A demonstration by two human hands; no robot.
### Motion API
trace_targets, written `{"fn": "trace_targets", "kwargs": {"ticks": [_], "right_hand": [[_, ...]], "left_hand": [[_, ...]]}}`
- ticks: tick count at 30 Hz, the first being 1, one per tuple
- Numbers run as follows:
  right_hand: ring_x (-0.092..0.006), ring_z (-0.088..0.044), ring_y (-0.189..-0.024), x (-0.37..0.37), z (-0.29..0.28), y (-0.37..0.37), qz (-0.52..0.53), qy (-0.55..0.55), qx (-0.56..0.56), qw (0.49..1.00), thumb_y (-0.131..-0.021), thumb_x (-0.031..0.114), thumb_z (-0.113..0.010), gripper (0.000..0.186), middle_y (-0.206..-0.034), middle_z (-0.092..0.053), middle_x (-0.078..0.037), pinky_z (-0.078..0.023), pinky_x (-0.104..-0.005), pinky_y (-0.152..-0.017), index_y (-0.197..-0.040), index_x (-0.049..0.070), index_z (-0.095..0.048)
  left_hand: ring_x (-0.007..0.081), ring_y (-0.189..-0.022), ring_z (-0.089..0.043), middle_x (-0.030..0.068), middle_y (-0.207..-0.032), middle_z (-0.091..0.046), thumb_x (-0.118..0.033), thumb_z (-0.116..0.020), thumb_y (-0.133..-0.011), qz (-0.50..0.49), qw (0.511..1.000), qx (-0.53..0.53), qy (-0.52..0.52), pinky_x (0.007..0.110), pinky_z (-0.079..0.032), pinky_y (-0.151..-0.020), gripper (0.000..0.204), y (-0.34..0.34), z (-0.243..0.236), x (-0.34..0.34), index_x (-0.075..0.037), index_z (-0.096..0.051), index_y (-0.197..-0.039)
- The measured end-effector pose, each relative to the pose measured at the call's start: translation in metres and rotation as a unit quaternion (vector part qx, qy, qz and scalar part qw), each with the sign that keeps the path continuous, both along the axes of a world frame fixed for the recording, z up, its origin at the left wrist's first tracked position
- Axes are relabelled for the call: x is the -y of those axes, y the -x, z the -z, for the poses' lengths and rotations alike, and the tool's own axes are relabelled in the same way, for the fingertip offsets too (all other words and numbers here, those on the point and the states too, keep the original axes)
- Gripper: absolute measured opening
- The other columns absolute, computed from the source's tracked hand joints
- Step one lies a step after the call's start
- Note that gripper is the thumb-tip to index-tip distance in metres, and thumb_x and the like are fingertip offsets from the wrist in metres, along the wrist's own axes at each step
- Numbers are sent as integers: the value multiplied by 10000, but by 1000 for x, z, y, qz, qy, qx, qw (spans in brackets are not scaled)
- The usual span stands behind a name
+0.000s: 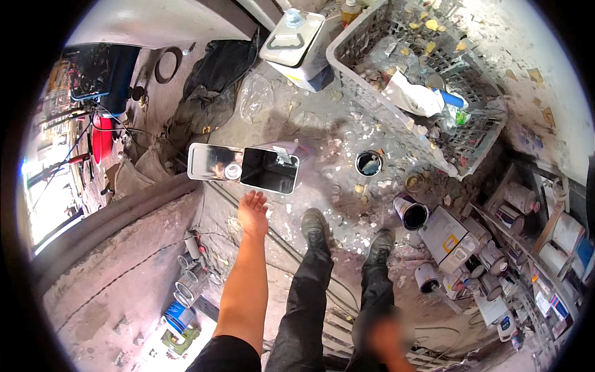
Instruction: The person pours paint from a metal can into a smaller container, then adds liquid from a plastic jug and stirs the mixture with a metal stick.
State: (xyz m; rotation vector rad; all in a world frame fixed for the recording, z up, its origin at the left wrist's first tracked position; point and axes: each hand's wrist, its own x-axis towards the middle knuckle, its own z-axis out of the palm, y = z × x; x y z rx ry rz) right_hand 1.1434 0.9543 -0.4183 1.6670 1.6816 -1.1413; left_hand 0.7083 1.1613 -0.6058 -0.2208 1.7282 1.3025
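My left hand (253,212) reaches forward with its fingers stretched out and holds nothing I can see. Just beyond its fingertips stands a rectangular metal can (277,187) whose top is cut open, showing a dark inside. The shiny lid (207,162) is folded out to the left and bears a round white cap (232,171). A crumpled whitish scrap sits at the can's far right corner. Low in the picture, near my right leg, is my right hand (385,338). It is blurred, so its fingers and anything in them cannot be made out.
A grey plastic crate (347,73) of rubbish stands at the far right, beside a closed rectangular can (310,46). An open round tin (369,163) and a tipped dark-mouthed tin (414,216) lie ahead of my shoes. Several paint cans crowd a rack (517,239) at the right.
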Motion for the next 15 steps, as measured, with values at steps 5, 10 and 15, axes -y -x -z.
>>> {"fn": "trace_targets", "kwargs": {"ticks": [5, 10, 15], "right_hand": [[-343, -587, -885, -7, 1, 17, -3, 6, 23, 1000, -806, 263, -567, 219, -873, -636, -145, -455, -490, -759, -791, 53, -628], [-334, -591, -902, -7, 2, 30, 3, 22, 30, 999, -821, 279, -566, 228, -892, -640, -136, -453, -490, -779, -822, 63, -639], [-333, -581, -956, -6, 2, 42, 12, 56, 43, 997, -828, 301, -568, 252, -943, -642, -135, -437, -498, -829, -869, 62, -638]], "left_hand": [[359, -1186, -511, 214, -1384, -454, -734, -323, -884, -82, 982, 169, -26, 458, -371, -1054, 961, -1, -30, -27, 65, -311, -1418], [370, -1163, -526, 238, -1358, -457, -732, -360, -881, -76, 980, 183, -37, 467, -384, -1044, 960, 5, -27, -22, 56, -285, -1423], [352, -1285, -434, 226, -1410, -404, -663, -517, -868, 137, 984, 102, 55, 482, -333, -1091, 927, 2, -12, -35, -58, -187, -1488]]}}
